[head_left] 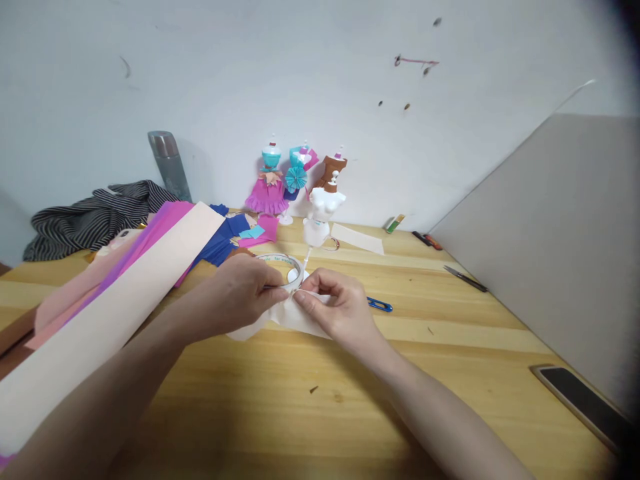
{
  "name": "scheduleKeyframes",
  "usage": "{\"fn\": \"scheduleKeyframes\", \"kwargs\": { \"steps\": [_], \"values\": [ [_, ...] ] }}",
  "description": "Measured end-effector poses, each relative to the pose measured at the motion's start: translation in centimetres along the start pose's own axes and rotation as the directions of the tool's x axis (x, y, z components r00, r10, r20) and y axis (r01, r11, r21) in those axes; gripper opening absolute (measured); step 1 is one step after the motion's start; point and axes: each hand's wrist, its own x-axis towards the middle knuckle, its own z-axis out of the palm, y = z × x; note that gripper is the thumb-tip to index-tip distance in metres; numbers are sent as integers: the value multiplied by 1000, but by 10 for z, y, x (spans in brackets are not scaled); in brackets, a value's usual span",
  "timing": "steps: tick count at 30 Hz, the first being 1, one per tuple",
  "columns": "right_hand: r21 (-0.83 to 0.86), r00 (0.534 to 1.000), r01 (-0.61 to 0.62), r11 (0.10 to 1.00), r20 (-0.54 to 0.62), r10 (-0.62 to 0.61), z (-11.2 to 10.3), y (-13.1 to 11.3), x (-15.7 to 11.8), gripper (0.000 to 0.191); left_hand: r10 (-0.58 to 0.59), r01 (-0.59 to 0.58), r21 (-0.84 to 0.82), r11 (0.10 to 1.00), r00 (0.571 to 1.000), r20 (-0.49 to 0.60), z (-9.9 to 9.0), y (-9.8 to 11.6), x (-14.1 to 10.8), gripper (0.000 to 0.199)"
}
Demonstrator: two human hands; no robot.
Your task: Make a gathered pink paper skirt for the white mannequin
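Note:
My left hand [245, 290] is closed on a roll of tape [299, 272], its thumb and fingers pressed on the near rim. My right hand [340, 303] pinches a piece of white paper [300, 319] right beside the roll. The paper is gathered at the fingertips and spreads out below both hands. Just behind them a white mannequin [327, 202] stands upright on a thin stand, its base partly hidden by the roll and my hands. A brown piece is around the mannequin's neck.
Dressed mannequins [267, 193] stand by the wall. Coloured paper strips [150, 280], striped cloth [95, 223] and a bottle [170, 167] are left. Rightward are a blue cutter [380, 305], a pale strip [357, 238], a dark pointed tool [465, 278] and a phone [583, 400].

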Motion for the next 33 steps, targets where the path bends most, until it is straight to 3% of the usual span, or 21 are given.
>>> {"fn": "scheduleKeyframes", "kwargs": {
  "steps": [6, 13, 17, 21, 27, 33],
  "values": [
    [-24, 1000, -17, 1000, -12, 17, 0, -2, 0, 23, -2, 1, 41, 999, 1000, 21, 1, 2, -2, 35],
    [-25, 998, -36, 999, -47, 35, 4, 6, 1, 23, 72, -72, 129, 989, 997, 3, 7, 5, 1, 34],
    [-26, 997, 1, 1000, -80, -3, 1, 4, 2, 26, 51, -52, -74, 996, 999, -10, 2, -2, 1, 35],
    [2, 996, 83, 997, -28, -83, -4, -4, -2, 22, 68, -59, -284, 957, 997, 25, -9, -14, 2, 31],
    [-13, 992, 128, 992, -12, -129, -8, -10, -5, 16, 102, -61, -356, 933, 990, 98, -15, -27, 5, 31],
    [-51, 988, 137, 989, -68, -140, -13, -14, -4, 15, 100, -62, -338, 939, 990, 97, -11, -22, 4, 27]
  ]
}}
